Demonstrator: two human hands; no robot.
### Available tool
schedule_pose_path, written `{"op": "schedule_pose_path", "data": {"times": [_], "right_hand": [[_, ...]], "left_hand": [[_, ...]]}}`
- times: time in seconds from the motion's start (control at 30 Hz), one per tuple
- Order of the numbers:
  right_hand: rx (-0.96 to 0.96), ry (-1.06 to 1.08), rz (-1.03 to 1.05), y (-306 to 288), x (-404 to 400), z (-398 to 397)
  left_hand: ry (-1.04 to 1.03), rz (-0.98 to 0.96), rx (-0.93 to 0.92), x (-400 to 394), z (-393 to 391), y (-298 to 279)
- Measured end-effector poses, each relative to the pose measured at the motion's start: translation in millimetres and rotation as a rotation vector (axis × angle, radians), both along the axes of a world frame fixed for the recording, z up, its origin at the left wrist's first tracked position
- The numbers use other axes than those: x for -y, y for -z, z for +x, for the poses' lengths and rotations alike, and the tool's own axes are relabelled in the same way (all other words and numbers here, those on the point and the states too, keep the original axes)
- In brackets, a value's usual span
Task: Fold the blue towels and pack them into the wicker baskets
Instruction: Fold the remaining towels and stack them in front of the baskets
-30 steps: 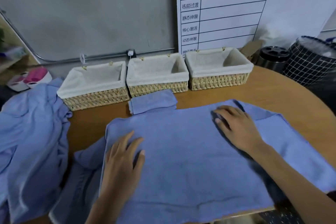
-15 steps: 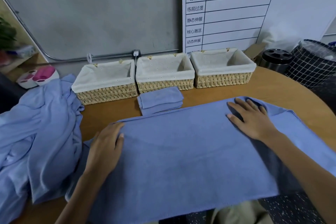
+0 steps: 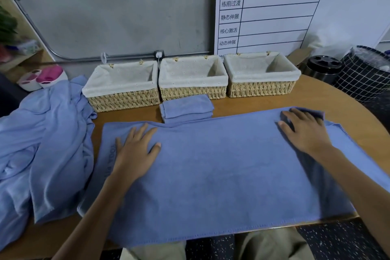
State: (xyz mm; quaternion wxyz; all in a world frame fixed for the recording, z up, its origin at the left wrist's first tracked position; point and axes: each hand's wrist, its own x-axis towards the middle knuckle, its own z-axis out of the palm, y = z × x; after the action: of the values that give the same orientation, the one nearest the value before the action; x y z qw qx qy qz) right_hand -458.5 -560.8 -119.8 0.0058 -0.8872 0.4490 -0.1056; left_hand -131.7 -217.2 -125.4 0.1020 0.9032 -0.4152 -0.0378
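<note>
A large blue towel (image 3: 221,175) lies spread flat across the round wooden table (image 3: 329,103), its near edge hanging over the front. My left hand (image 3: 135,150) lies flat on its far left part, fingers straight. My right hand (image 3: 304,131) presses flat on the far right corner. A small folded blue towel (image 3: 186,107) sits just behind the spread one, in front of the middle basket. Three lined wicker baskets stand in a row at the back: left (image 3: 124,99), middle (image 3: 194,91), right (image 3: 261,88). All three look empty.
A heap of crumpled blue towels (image 3: 42,143) covers the table's left side. A pink and white object (image 3: 42,76) sits behind it. A black canister (image 3: 322,69) and a grid-patterned bin (image 3: 365,74) stand at the right. A wall chart (image 3: 295,6) hangs behind the baskets.
The towel has been smoothed out wider. My left hand slid out to the left end and then up onto the far left part. My right hand moved out to the far right corner.
</note>
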Motion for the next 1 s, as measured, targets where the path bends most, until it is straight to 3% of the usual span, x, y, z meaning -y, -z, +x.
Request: {"op": "schedule_pose_path", "data": {"times": [0.23,1.0], "right_hand": [[-0.064,-0.006,0.106,-2.6,-10.2,6.0],[-0.056,-0.005,0.101,5.3,-21.1,-4.8]], "left_hand": [[-0.045,0.049,0.024,-18.5,-17.3,-5.6],[-0.092,0.126,-0.016,-36.6,-23.5,-6.0]]}}
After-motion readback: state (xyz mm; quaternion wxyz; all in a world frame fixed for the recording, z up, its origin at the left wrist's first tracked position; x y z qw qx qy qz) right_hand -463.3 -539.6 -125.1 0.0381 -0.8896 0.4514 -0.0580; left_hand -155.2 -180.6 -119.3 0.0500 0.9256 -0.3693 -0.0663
